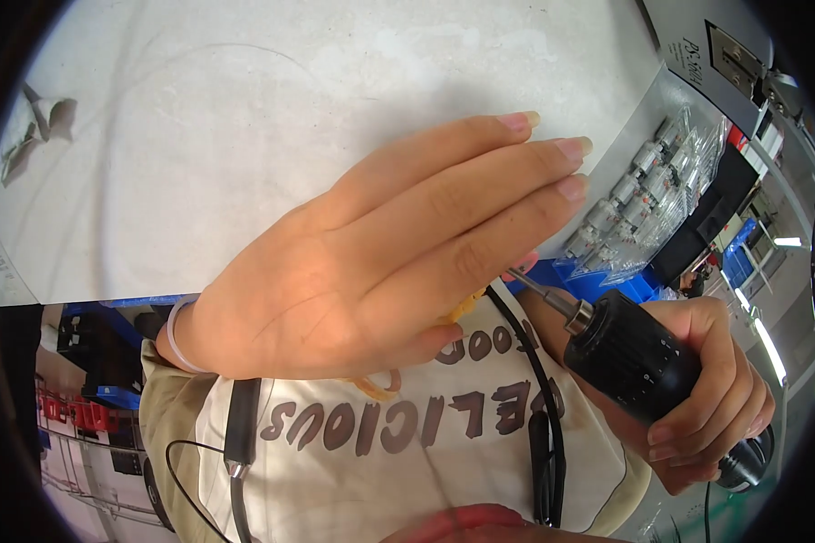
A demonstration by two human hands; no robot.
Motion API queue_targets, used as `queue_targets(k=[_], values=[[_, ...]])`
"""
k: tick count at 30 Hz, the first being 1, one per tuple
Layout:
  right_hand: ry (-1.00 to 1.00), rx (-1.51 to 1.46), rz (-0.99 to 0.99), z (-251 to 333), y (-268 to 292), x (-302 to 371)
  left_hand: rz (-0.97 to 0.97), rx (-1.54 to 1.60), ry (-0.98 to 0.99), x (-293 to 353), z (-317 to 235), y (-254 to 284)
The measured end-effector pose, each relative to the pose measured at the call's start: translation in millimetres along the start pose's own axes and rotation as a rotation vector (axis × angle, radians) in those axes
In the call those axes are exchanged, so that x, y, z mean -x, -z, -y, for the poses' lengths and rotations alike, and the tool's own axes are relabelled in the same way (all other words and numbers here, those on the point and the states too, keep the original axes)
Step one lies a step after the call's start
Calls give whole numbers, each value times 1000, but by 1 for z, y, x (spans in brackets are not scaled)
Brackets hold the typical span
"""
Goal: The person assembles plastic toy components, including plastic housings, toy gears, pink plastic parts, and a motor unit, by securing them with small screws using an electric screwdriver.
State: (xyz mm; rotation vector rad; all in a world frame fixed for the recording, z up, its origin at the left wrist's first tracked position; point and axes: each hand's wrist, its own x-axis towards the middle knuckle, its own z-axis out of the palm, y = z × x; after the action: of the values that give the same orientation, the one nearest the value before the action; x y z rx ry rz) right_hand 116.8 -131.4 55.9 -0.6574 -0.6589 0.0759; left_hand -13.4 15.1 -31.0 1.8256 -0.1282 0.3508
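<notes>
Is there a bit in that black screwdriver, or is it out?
In: a metal bit juts from the black screwdriver held in the right hand.

- Your left hand (380,244): bare, with a slim whitish band (180,342) at the wrist.
- Your top (444,480): off-white front, dark printed lettering (362,427), khaki side (165,425) at left.
- Your chest: black strap (243,421), left, with silver fitting (236,469); black cable (532,348), right.

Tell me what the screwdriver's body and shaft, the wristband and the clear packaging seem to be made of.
The screwdriver body looks like satin black plastic, with soft, even shading. Its shaft seems to be polished metal, grey with bright glints. The wristband is pale and smooth, perhaps silicone or rubber. The clear packaging is likely thin, glossy plastic: sharp highlights, parts showing through.
</notes>
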Motion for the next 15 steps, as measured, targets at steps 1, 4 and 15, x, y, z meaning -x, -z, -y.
queue_targets(k=[1,4,15], values=[[-16,-12,-5,-2,1,0,-5,-9,-2,2,0,0],[-18,16,-7,3,3,-1,-7,-3,-68,-3,10,-4],[-136,-20,-56,-4,2,4,-14,-63,-56,1,9,-2]])
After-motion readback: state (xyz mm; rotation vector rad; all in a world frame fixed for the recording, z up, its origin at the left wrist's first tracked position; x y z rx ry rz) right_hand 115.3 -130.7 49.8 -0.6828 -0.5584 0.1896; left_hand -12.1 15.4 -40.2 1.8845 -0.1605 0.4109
